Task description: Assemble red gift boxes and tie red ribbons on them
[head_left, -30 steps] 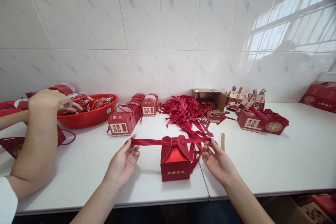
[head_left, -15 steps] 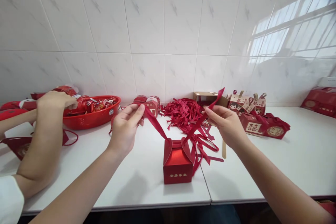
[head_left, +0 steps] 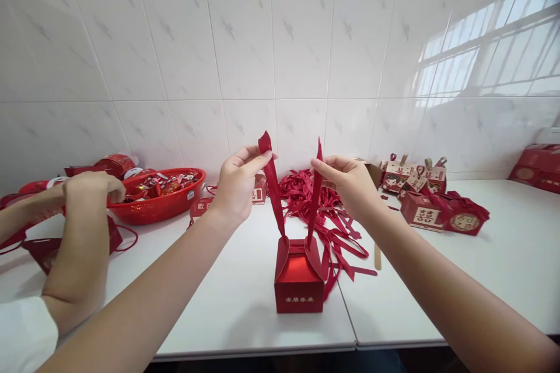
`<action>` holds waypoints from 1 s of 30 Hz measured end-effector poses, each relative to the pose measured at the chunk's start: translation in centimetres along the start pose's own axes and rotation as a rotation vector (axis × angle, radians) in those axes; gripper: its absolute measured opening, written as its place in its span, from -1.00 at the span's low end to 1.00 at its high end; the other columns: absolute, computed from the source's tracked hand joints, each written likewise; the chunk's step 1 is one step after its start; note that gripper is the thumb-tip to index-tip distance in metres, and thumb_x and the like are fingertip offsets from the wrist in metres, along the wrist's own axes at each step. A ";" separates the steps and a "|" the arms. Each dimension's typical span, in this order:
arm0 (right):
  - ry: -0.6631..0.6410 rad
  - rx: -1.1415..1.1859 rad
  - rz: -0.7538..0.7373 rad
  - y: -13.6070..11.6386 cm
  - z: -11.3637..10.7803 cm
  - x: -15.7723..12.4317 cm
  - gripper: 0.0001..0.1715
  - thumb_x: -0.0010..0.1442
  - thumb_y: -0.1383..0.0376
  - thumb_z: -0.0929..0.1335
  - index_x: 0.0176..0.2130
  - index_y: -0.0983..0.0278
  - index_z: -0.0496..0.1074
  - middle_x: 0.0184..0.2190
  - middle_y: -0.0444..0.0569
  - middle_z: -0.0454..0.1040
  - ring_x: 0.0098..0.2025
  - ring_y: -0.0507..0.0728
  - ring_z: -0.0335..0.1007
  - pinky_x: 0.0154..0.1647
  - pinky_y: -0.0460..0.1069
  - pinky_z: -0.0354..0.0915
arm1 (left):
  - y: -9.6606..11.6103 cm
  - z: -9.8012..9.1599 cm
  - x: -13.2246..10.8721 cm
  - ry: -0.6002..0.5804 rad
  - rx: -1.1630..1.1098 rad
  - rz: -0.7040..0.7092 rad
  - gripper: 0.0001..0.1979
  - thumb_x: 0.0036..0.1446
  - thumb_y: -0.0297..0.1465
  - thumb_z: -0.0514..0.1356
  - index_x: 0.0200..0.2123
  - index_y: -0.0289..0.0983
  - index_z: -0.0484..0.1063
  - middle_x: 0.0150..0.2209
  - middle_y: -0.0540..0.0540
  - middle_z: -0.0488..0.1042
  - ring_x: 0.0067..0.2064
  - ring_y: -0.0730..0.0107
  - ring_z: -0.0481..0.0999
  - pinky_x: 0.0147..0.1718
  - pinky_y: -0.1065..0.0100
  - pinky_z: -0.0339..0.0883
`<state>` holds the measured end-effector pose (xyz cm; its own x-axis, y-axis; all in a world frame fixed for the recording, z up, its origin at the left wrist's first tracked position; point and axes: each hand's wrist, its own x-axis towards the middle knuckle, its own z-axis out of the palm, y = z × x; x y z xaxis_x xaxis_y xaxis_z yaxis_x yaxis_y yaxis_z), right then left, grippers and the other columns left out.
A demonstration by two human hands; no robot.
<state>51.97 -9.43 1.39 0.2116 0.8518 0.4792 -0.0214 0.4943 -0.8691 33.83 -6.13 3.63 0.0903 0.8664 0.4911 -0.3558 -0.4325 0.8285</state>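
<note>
Apparently, the step in hand is a gathering of two ends. Left to right: the left hand pinches one end of a flat, satiny dark-red ribbon; a squarish, glossy red card box with curved flaps stands on a smooth white table; the right hand pinches the other end. The next move seems to call for even tension.

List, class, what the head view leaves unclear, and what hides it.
Head view: inside of the small cubic red cardboard box, hidden by its walls and flaps.
Head view: most of the rectangular brown cardboard carton, behind the right hand.
Head view: part of the cream-panelled red cardboard box, behind the left hand.
Head view: right end of the red printed packaging, cut by the edge.
</note>
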 end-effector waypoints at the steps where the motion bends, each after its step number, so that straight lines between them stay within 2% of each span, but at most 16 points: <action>1: 0.004 0.003 -0.002 0.0 0.1 0.0 -0.63 -0.12 0.05 0.52 -0.50 0.28 0.46 -0.53 -0.14 0.46 -0.45 -0.01 0.35 -0.34 -0.05 0.28 | 0.1 0.1 0.0 -0.010 0.003 -0.003 -0.77 -0.11 -0.38 0.36 -0.32 -0.30 0.48 -0.34 -0.05 0.51 -0.43 0.44 0.45 -0.45 0.36 0.31; 6: -0.027 0.100 -0.008 -0.1 0.3 0.2 -0.63 -0.15 0.12 0.55 -0.52 0.26 0.37 -0.55 -0.19 0.42 -0.44 0.00 0.36 -0.37 -0.06 0.28 | 0.1 0.6 -0.6 -0.122 -0.039 -0.045 -0.75 -0.06 -0.33 0.36 -0.30 -0.26 0.43 -0.40 0.00 0.50 -0.43 0.40 0.49 -0.43 0.33 0.36; 10: -0.069 0.181 0.000 -0.2 0.6 0.3 -0.63 -0.16 0.18 0.55 -0.50 0.26 0.35 -0.54 -0.19 0.45 -0.44 0.01 0.41 -0.40 -0.07 0.30 | -0.1 1.0 -1.1 -0.191 -0.077 -0.041 -0.78 -0.03 -0.34 0.36 -0.31 -0.26 0.43 -0.49 0.05 0.47 -0.45 0.46 0.48 -0.39 0.36 0.37; 13: -0.079 0.102 0.014 -0.4 0.9 0.0 -0.70 -0.13 0.18 0.53 -0.43 0.27 0.45 -0.52 -0.13 0.50 -0.47 0.02 0.42 -0.43 -0.06 0.32 | -0.1 1.2 -1.4 -0.221 -0.006 -0.024 -0.75 -0.03 -0.31 0.37 -0.28 -0.28 0.46 -0.50 0.04 0.49 -0.46 0.49 0.47 -0.37 0.39 0.37; 16: -0.118 -0.059 -0.028 -0.9 1.0 -0.7 -0.76 -0.07 0.21 0.50 -0.37 0.30 0.55 -0.49 -0.08 0.54 -0.47 0.03 0.42 -0.43 -0.04 0.34 | -0.2 1.2 -1.8 -0.252 0.143 0.008 -0.63 -0.04 -0.29 0.38 -0.16 -0.27 0.43 -0.50 0.03 0.52 -0.43 0.45 0.50 -0.36 0.38 0.38; 19: -0.249 -0.127 -0.101 -1.3 0.7 -1.6 -0.76 -0.01 0.22 0.47 -0.29 0.28 0.59 -0.40 -0.06 0.56 -0.40 0.04 0.43 -0.40 -0.05 0.36 | -0.3 1.0 -2.2 -0.235 0.261 0.032 -0.55 -0.06 -0.30 0.39 -0.11 -0.24 0.34 -0.49 0.04 0.53 -0.43 0.42 0.52 -0.40 0.39 0.36; 23: -0.430 -0.108 -0.059 -1.2 0.2 -2.5 -0.66 0.06 0.16 0.44 -0.15 0.24 0.57 -0.32 -0.07 0.55 -0.34 0.05 0.45 -0.36 -0.04 0.40 | -0.5 0.7 -2.3 -0.261 0.353 0.025 -0.53 -0.09 -0.31 0.39 -0.13 -0.24 0.29 -0.52 0.05 0.52 -0.44 0.40 0.50 -0.41 0.39 0.33; 27: -0.387 -0.139 -0.107 -0.1 0.0 -2.4 -0.66 0.20 0.09 0.33 -0.22 0.25 0.57 -0.42 -0.07 0.55 -0.38 0.06 0.47 -0.35 -0.02 0.42 | -0.7 0.4 -2.5 -0.336 0.363 -0.060 -0.59 -0.02 -0.35 0.33 -0.11 -0.23 0.29 -0.53 0.07 0.48 -0.42 0.40 0.49 -0.41 0.39 0.30; 30: -0.348 -0.254 -0.291 0.8 -0.5 -2.0 -0.70 0.27 0.16 0.29 -0.16 0.21 0.55 -0.36 -0.06 0.57 -0.29 0.10 0.50 -0.23 0.03 0.42 | -0.9 0.0 -2.5 -0.393 0.265 -0.211 -0.73 0.07 -0.42 0.23 -0.14 -0.25 0.29 -0.55 0.05 0.44 -0.42 0.39 0.47 -0.37 0.35 0.30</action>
<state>52.03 -10.88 -0.30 -0.1653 0.7142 0.6802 0.2370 0.6982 -0.6755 33.94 -7.93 1.61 0.4950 0.8047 0.3279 -0.0493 -0.3507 0.9352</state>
